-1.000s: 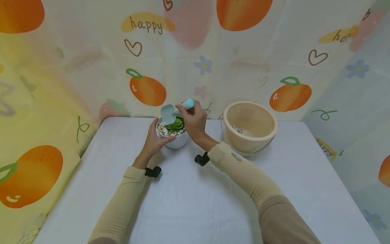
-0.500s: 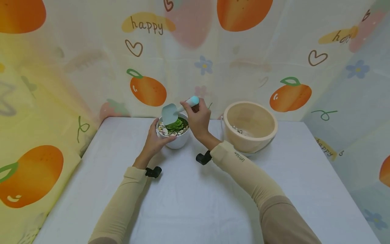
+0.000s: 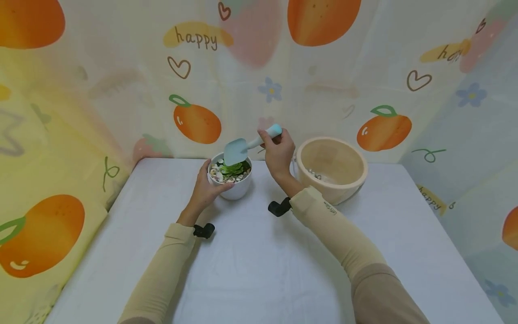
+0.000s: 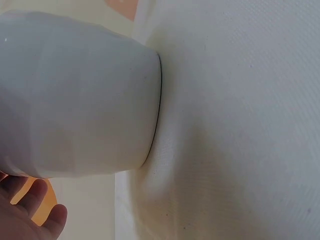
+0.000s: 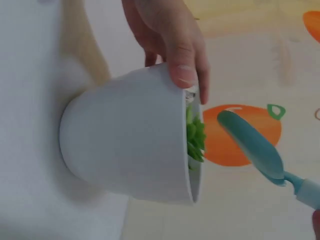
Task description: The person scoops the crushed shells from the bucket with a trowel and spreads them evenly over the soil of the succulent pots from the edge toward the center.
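One white pot (image 3: 236, 191) stands on the table (image 3: 243, 270) in our head view; our left hand (image 3: 204, 186) holds it, our right hand (image 3: 280, 155) grips a small shovel (image 3: 238, 150); left wrist view: we see only the pot's side, standing on the table; right wrist view: shovel apart from the plant (image 5: 195, 134)

With the pot (image 3: 236, 192) on the table (image 3: 259, 270) as my clock's centre, and twelve at the backdrop (image 3: 303, 101) behind, I see the left hand (image 3: 204, 189) against the pot at eight. Inside it, pebbles (image 3: 218, 174) lie from six round to ten beside the plant (image 3: 234, 170). The trowel (image 3: 237, 151) is over the plant, apart from it, its handle towards two, in the right hand (image 3: 281, 155). At three stands the tub (image 3: 337, 191), stones (image 3: 314, 174) inside at its own seven.
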Action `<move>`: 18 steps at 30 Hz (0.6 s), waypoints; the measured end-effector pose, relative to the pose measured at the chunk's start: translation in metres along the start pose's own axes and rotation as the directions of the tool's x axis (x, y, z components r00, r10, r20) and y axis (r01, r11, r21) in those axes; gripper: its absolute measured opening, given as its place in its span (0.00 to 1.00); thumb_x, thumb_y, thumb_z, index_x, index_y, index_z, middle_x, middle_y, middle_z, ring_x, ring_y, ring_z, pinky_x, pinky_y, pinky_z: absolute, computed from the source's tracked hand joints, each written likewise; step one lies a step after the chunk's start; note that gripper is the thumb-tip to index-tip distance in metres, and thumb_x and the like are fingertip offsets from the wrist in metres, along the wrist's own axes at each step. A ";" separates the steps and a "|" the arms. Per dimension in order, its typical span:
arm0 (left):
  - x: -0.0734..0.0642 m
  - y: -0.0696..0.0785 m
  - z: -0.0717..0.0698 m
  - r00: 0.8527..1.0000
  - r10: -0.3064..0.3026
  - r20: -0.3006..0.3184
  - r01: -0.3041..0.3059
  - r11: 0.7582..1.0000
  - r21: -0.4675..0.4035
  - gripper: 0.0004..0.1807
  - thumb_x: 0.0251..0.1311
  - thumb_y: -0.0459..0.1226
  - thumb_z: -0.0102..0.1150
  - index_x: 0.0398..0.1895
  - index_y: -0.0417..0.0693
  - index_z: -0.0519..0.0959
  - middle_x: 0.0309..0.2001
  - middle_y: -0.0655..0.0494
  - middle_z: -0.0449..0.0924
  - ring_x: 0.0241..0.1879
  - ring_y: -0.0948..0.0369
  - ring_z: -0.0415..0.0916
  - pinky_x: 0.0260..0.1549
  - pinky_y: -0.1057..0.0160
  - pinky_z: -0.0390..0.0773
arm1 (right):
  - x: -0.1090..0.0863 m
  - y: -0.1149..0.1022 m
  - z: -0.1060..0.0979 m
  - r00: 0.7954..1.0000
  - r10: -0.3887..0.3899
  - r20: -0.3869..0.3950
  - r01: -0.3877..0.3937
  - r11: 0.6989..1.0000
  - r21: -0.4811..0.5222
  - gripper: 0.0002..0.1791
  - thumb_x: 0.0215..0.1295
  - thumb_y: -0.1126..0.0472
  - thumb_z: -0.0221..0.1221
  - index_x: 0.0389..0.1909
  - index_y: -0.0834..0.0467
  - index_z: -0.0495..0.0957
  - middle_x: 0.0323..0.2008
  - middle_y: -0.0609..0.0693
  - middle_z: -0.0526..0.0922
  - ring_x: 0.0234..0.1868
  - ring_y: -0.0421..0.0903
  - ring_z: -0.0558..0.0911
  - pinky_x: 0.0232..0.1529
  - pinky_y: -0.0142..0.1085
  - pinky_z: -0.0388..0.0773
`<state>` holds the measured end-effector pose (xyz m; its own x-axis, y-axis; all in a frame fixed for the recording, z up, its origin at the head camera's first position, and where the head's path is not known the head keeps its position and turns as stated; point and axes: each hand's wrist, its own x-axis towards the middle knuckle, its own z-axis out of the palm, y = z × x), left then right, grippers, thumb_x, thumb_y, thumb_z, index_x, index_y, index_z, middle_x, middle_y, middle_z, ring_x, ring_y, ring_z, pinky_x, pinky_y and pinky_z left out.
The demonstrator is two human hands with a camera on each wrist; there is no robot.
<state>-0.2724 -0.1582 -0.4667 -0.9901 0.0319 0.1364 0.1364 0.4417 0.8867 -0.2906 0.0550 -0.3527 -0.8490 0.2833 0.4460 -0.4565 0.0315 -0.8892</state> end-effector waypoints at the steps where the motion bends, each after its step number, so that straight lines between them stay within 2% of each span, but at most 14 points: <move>1: -0.001 0.001 0.000 1.000 -0.002 -0.002 0.002 1.000 -0.001 0.62 0.47 0.50 0.74 0.78 0.45 0.42 0.77 0.41 0.46 0.76 0.46 0.45 0.72 0.39 0.48 | 0.001 -0.001 -0.002 1.000 0.021 0.000 -0.021 1.000 0.001 0.14 0.61 0.60 0.66 0.35 0.66 0.76 0.27 0.52 0.80 0.33 0.53 0.85 0.38 0.40 0.85; 4: -0.001 0.000 0.000 1.000 -0.005 0.002 0.005 1.000 -0.003 0.63 0.47 0.51 0.74 0.78 0.45 0.42 0.77 0.42 0.46 0.76 0.45 0.45 0.72 0.38 0.48 | 0.004 -0.005 -0.009 0.997 0.077 0.019 -0.077 0.997 -0.001 0.14 0.61 0.57 0.66 0.34 0.63 0.75 0.25 0.47 0.78 0.30 0.42 0.84 0.37 0.37 0.85; 7: -0.001 0.000 0.000 1.000 -0.010 0.002 0.010 1.000 -0.002 0.64 0.46 0.53 0.74 0.78 0.45 0.42 0.76 0.42 0.47 0.75 0.45 0.47 0.72 0.38 0.49 | 0.007 -0.008 -0.015 0.993 0.108 0.038 -0.108 0.994 0.002 0.13 0.61 0.57 0.66 0.33 0.62 0.75 0.26 0.49 0.79 0.28 0.37 0.84 0.36 0.36 0.85; 13: -0.001 0.003 -0.002 1.000 -0.011 0.015 0.010 0.999 0.048 0.66 0.44 0.57 0.74 0.77 0.43 0.43 0.75 0.38 0.50 0.73 0.43 0.50 0.70 0.36 0.53 | 0.013 -0.011 -0.030 0.993 0.107 0.046 -0.109 0.993 0.042 0.11 0.61 0.59 0.66 0.30 0.59 0.74 0.30 0.56 0.82 0.30 0.38 0.85 0.35 0.35 0.85; 18: 0.000 0.009 -0.006 0.999 0.002 0.040 -0.003 0.999 0.046 0.62 0.46 0.51 0.75 0.77 0.42 0.44 0.74 0.39 0.51 0.72 0.44 0.52 0.70 0.37 0.54 | 0.020 -0.016 -0.041 0.992 0.121 0.031 -0.123 0.989 0.078 0.10 0.61 0.59 0.66 0.29 0.58 0.75 0.32 0.54 0.83 0.30 0.39 0.85 0.35 0.35 0.85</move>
<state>-0.2714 -0.1594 -0.4565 -0.9904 0.0688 0.1198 0.1381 0.4822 0.8651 -0.2895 0.0992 -0.3339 -0.9057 0.2556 0.3381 -0.3680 -0.0785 -0.9265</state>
